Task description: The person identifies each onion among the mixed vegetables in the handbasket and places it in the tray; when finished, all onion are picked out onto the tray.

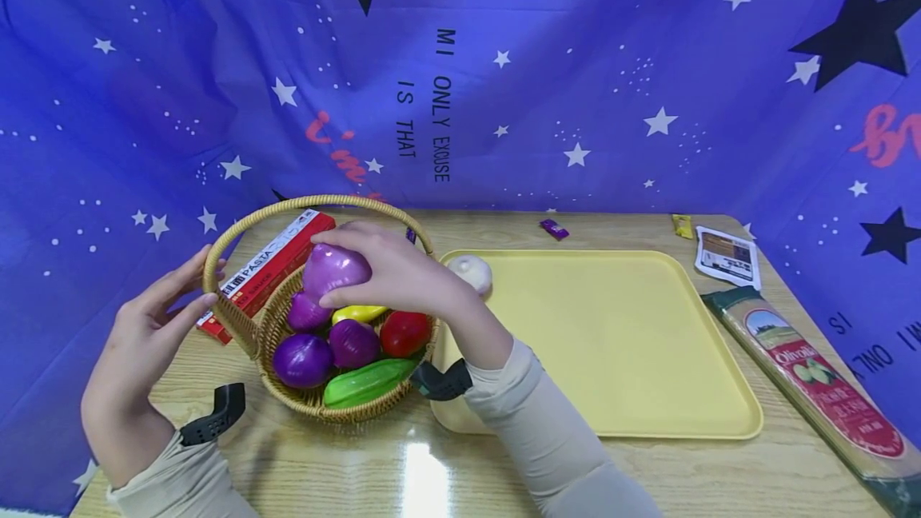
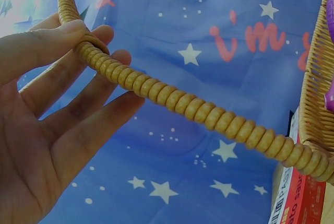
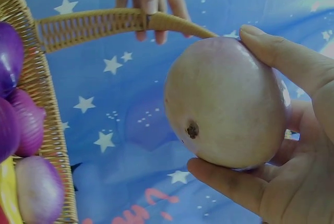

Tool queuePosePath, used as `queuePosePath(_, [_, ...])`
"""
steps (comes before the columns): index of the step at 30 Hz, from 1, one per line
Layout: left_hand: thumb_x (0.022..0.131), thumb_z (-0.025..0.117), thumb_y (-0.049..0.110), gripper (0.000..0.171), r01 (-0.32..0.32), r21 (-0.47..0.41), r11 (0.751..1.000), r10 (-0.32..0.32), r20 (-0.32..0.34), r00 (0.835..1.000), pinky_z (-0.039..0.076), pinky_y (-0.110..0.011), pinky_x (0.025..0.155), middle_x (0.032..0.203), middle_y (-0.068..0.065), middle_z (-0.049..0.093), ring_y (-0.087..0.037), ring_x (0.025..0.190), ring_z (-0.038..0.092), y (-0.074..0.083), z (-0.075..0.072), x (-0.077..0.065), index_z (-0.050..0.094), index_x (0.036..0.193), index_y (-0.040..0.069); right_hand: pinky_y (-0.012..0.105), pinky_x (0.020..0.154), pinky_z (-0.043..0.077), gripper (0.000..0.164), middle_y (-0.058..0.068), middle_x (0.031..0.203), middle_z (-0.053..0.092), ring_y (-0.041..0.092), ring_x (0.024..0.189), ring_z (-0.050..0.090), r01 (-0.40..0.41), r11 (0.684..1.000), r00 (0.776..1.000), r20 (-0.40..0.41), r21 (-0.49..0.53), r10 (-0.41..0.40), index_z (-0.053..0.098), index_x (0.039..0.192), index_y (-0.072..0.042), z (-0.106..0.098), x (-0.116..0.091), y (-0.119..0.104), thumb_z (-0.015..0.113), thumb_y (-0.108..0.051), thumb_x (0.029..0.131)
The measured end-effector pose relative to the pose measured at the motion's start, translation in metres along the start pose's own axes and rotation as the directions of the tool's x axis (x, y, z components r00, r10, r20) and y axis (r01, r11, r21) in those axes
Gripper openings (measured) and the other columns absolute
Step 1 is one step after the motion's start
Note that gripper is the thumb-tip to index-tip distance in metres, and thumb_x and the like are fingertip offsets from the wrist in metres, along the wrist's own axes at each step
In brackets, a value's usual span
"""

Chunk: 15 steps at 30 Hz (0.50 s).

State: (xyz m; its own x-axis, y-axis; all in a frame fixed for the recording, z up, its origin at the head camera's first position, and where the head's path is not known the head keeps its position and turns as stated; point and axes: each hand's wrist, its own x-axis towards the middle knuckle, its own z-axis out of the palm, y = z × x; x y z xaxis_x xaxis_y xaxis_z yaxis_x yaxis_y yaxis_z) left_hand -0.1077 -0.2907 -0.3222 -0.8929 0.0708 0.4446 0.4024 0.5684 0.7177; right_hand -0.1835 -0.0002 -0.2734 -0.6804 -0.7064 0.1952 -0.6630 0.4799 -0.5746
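Observation:
My right hand (image 1: 381, 262) grips a round purple vegetable (image 1: 336, 266) above the wicker basket (image 1: 269, 334). In the right wrist view this vegetable (image 3: 224, 104) shows a smooth, pale underside with a dark scar. At the left, my left hand (image 2: 68, 98) pinches the basket's arched handle (image 2: 156, 91) between thumb and fingers. Inside the basket lie a dark purple round vegetable (image 1: 302, 360), purple onions (image 1: 354, 344), a red tomato (image 1: 404, 334), a green cucumber-like vegetable (image 1: 370, 382) and something yellow (image 1: 360, 313), partly hidden.
A yellow tray (image 1: 597, 342) stands right of the basket, with a white garlic-like bulb (image 1: 471, 272) at its left edge. Behind the basket is a red pasta sauce box (image 1: 277, 270). An Olivoilà pasta bag (image 1: 820, 374), a white packet (image 1: 727, 257) and small wrappers (image 1: 554, 229) lie around the tray.

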Motion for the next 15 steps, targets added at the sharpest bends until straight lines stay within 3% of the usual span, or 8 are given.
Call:
queuePosePath(6, [0.09, 0.054, -0.007, 0.055, 0.003, 0.0, 1.0, -0.003, -0.002, 1.0, 0.047, -0.001, 0.081, 0.12, 0.029, 0.057, 0.012, 0.105, 0.055, 0.0, 0.0, 0.0, 0.043, 0.142, 0.009, 0.031, 0.094, 0.052, 0.068, 0.001, 0.137, 0.049, 0.017, 0.123, 0.048, 0.046, 0.999, 0.998, -0.043, 0.025, -0.045, 0.049, 0.137, -0.023, -0.012, -0.01, -0.005, 0.076, -0.04, 0.077])
queuePosePath(15, [0.091, 0.055, -0.004, 0.055, 0.02, 0.021, 1.0, -0.02, -0.002, 1.0, 0.047, 0.0, 0.08, 0.118, 0.031, 0.056, 0.014, 0.105, 0.054, 0.002, 0.0, 0.0, 0.043, 0.142, 0.012, 0.032, 0.089, 0.055, 0.069, -0.002, 0.142, 0.042, 0.018, 0.121, 0.049, 0.006, 0.997, 0.997, -0.074, 0.079, 0.0, 0.048, 0.137, -0.029, -0.029, -0.025, -0.008, 0.077, -0.04, 0.076])
